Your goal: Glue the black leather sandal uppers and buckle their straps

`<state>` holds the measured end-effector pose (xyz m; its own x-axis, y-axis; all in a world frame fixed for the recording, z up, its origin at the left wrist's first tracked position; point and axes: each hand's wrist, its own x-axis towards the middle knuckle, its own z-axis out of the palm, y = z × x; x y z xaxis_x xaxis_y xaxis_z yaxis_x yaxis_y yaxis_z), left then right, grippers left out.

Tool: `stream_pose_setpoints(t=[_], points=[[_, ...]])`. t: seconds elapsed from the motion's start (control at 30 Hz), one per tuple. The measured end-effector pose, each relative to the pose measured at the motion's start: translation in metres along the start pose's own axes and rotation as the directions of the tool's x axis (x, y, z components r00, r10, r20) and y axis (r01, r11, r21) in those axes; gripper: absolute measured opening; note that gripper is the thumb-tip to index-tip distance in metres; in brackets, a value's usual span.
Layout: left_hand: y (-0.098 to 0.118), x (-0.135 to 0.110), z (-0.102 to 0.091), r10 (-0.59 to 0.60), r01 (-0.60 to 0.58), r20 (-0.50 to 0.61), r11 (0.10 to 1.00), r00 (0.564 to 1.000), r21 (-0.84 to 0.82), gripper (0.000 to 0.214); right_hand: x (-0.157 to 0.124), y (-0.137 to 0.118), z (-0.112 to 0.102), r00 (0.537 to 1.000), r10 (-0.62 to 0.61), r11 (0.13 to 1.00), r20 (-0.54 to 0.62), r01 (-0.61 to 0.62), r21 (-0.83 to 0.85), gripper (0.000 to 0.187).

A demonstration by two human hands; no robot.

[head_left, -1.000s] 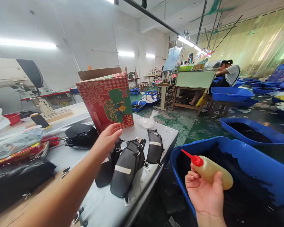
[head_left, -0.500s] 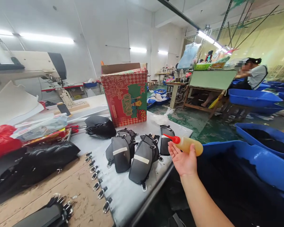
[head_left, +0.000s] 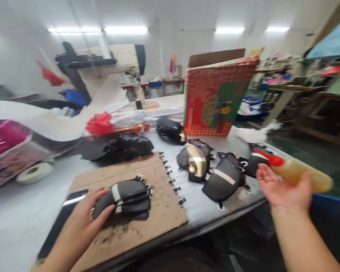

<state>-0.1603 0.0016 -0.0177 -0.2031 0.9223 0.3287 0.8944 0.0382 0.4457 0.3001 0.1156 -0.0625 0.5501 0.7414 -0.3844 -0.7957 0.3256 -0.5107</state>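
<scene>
At the left end of a stack of black curved pieces with pale strips, my left hand has its thumb on the near side and its fingers on the far side, closed around that end. The stack lies on a brown cardboard sheet. In my right hand lies a squeeze bottle of yellowish liquid with a red nozzle, held against the palm by the thumb, fingers stretched out. Similar black pieces with metal rings lie below and left of the bottle.
A red and green carton stands at the back of the table. Several strap tabs with metal rings line the cardboard's edge. Black bundled material, a red plastic bag, a tape roll and a sewing machine are leftward.
The view has swung left. My left hand has come into view at the black stack on the cardboard. The squeeze bottle is still in my right hand.
</scene>
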Motion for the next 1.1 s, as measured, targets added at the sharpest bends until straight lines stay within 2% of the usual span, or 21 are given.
stream_pose_setpoints(t=[0.03, 0.1, 0.17, 0.23, 0.33, 0.37, 0.47, 0.57, 0.63, 0.7, 0.77, 0.8, 0.83, 0.87, 0.9, 0.93, 0.97, 1.03, 1.07, 1.1], points=[[0.001, -0.001, 0.000, 0.019, -0.019, 0.101, 1.000, 0.995, 0.007, 0.037, -0.007, 0.000, 0.000, 1.000, -0.011, 1.000, 0.025, 0.011, -0.004, 0.067], [0.003, 0.006, 0.003, 0.033, -0.041, 0.196, 0.998, 0.980, 0.038, 0.047, -0.025, 0.000, -0.001, 0.999, -0.007, 1.000, 0.050, 0.008, -0.023, 0.067], [0.006, 0.014, 0.008, 0.027, -0.050, 0.237, 0.995, 0.971, 0.091, 0.054, -0.044, 0.005, -0.001, 0.993, -0.031, 0.999, 0.115, 0.036, -0.037, 0.065], [0.010, 0.018, 0.010, 0.041, -0.075, 0.233, 0.987, 0.972, 0.140, 0.051, -0.062, 0.013, -0.001, 0.969, -0.086, 0.994, 0.230, 0.098, -0.042, 0.061], [0.019, 0.014, 0.012, 0.155, -0.190, 0.160, 0.954, 0.975, 0.234, 0.031, -0.081, 0.029, 0.000, 0.912, -0.133, 0.983, 0.389, 0.171, -0.065, 0.042], [0.022, 0.012, 0.014, 0.200, -0.235, 0.148, 0.931, 0.969, 0.280, 0.025, -0.085, 0.034, 0.001, 0.900, -0.132, 0.980, 0.416, 0.180, -0.079, 0.043], [0.030, 0.012, 0.020, 0.282, -0.330, 0.177, 0.863, 0.943, 0.383, 0.020, -0.099, 0.048, 0.005, 0.893, -0.085, 0.981, 0.443, 0.151, -0.117, 0.066], [0.029, 0.017, 0.021, 0.283, -0.327, 0.166, 0.858, 0.945, 0.396, 0.024, -0.112, 0.060, 0.010, 0.870, -0.012, 0.987, 0.493, 0.088, -0.131, 0.066], [0.025, 0.013, 0.015, 0.268, -0.275, 0.072, 0.884, 0.961, 0.379, 0.022, -0.120, 0.066, 0.011, 0.843, 0.002, 0.987, 0.538, 0.084, -0.135, 0.061], [0.021, -0.003, 0.009, 0.214, -0.171, -0.125, 0.943, 0.969, 0.287, 0.018, -0.124, 0.071, 0.009, 0.828, 0.004, 0.985, 0.561, 0.092, -0.144, 0.061], [0.020, -0.028, 0.009, 0.060, -0.042, -0.335, 0.997, 0.940, 0.060, 0.016, -0.126, 0.076, 0.005, 0.832, 0.012, 0.985, 0.554, 0.086, -0.152, 0.066], [0.020, -0.043, 0.011, -0.050, 0.016, -0.382, 0.996, 0.923, -0.092, 0.015, -0.126, 0.079, 0.003, 0.838, 0.025, 0.984, 0.544, 0.074, -0.159, 0.069], [0.020, -0.057, 0.015, -0.171, 0.075, -0.377, 0.964, 0.911, -0.254, 0.015, -0.126, 0.082, 0.000, 0.847, 0.040, 0.984, 0.530, 0.058, -0.167, 0.072], [0.020, -0.070, 0.020, -0.300, 0.145, -0.329, 0.895, 0.895, -0.423, 0.017, -0.126, 0.084, -0.002, 0.857, 0.058, 0.983, 0.512, 0.041, -0.180, 0.074], [0.020, -0.081, 0.025, -0.426, 0.216, -0.239, 0.775, 0.873, -0.593, 0.021, -0.127, 0.087, -0.003, 0.866, 0.078, 0.980, 0.495, 0.024, -0.197, 0.074], [0.019, -0.090, 0.030, -0.530, 0.285, -0.109, 0.605, 0.841, -0.744, 0.024, -0.127, 0.089, -0.004, 0.874, 0.094, 0.977, 0.477, 0.011, -0.213, 0.074], [0.019, -0.096, 0.033, -0.600, 0.343, 0.042, 0.397, 0.799, -0.851, 0.026, -0.129, 0.091, -0.005, 0.878, 0.106, 0.974, 0.466, 0.002, -0.225, 0.073], [0.019, -0.099, 0.037, -0.636, 0.409, 0.315, 0.001, 0.704, -0.912, 0.026, -0.132, 0.094, -0.004, 0.871, 0.125, 0.970, 0.476, -0.006, -0.243, 0.069], [0.021, -0.097, 0.038, -0.622, 0.424, 0.401, -0.121, 0.672, -0.898, 0.025, -0.134, 0.095, -0.004, 0.856, 0.139, 0.968, 0.499, -0.011, -0.251, 0.067], [0.024, -0.093, 0.037, -0.607, 0.438, 0.454, -0.187, 0.652, -0.879, 0.024, -0.137, 0.096, -0.003, 0.835, 0.155, 0.966, 0.527, -0.016, -0.257, 0.064]])
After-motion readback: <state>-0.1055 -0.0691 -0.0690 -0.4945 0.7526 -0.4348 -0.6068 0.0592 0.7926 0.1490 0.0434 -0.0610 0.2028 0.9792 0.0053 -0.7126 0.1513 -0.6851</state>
